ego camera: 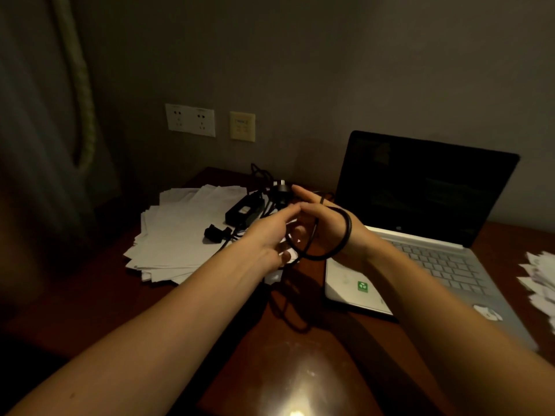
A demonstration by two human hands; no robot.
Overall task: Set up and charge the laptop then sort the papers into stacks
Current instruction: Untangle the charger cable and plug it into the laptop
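Over the worktop's middle the light, limp charger cable (349,228) is looped round the released right hand (324,223), best pinched near an end; the left hand's (267,238) grip cannot be told.

The laptop (420,211) stands open at the right of the desk (90,295). Its screen is dark, its silver keyboard deck faces the person, and a green sticker (362,286) marks the near left corner. A loose, fanned stack of white papers (180,235) lies to the left of it, and a second heap of papers (540,280) shows at the right edge. The black charger brick (244,210) rests flat on the far side of the left stack, with a small black plug (214,232) just in front of it. The black cable (345,235) runs off the brick in a tangle, and one loop hangs round the wrist of the right hand (324,220).
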